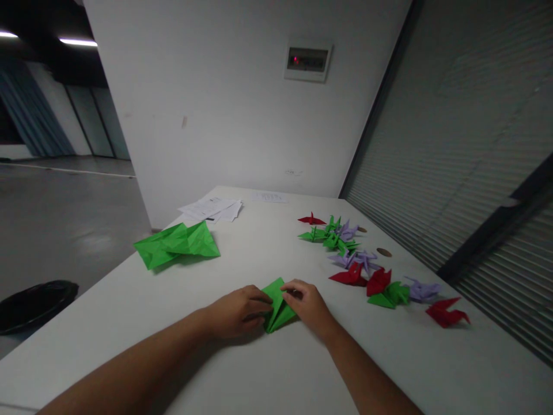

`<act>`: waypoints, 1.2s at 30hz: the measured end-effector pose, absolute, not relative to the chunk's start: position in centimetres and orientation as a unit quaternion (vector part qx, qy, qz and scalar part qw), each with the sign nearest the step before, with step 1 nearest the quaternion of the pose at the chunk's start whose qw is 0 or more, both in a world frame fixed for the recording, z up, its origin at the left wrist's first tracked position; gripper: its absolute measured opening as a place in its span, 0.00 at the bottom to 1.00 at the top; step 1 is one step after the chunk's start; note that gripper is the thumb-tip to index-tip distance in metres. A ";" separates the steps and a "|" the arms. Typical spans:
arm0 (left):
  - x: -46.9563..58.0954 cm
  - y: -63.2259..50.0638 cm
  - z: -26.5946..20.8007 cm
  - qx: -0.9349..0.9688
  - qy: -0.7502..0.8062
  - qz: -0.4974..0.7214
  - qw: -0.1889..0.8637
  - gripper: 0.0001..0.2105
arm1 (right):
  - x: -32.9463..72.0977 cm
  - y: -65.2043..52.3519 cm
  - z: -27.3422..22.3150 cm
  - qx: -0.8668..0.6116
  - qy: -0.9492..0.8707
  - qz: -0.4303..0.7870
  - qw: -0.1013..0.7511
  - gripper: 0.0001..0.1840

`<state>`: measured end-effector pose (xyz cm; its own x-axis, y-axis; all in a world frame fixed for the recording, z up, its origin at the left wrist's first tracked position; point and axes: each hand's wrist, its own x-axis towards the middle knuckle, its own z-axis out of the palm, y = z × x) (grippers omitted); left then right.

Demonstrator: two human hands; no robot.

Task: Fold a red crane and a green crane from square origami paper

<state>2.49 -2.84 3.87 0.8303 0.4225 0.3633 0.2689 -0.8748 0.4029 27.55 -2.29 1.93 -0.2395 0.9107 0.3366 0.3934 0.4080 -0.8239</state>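
Note:
A green sheet of origami paper (276,305), folded into a narrow kite-like shape with a centre crease, lies on the white table (242,369) in front of me. My left hand (244,310) has its fingers curled over the paper's left side, pressing it against the tabletop. On the other side, my right hand (310,305) pinches the upper right edge of the paper between thumb and fingers. Parts of the paper's edges are hidden beneath both hands.
Creased green sheets (179,245) lie at the table's left edge, with white printed papers (211,208) behind them. Folded green cranes (332,233), red cranes (447,313) and purple cranes (421,290) spread along the right. A black-lined bin (37,305) stands on the floor at left.

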 end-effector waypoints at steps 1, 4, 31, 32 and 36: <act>2.6 -2.8 3.7 0.935 0.201 0.235 0.174 0.16 | 27.5 -2.4 2.1 -0.435 -0.732 0.294 0.434 0.09; 3.1 -2.9 3.3 0.913 0.260 0.252 0.190 0.17 | 27.1 -2.8 2.6 -0.399 -0.750 0.253 0.463 0.10; 4.5 -1.6 2.3 0.533 0.461 0.506 0.497 0.18 | 25.0 -4.8 3.3 -0.427 -0.733 0.151 0.508 0.24; 4.6 -1.7 2.4 0.526 0.455 0.508 0.508 0.19 | 25.1 -4.4 2.9 -0.443 -0.712 0.203 0.505 0.24; 4.8 -2.3 2.5 0.522 0.419 0.491 0.557 0.22 | 25.3 -3.1 1.2 -0.425 -0.658 0.405 0.472 0.20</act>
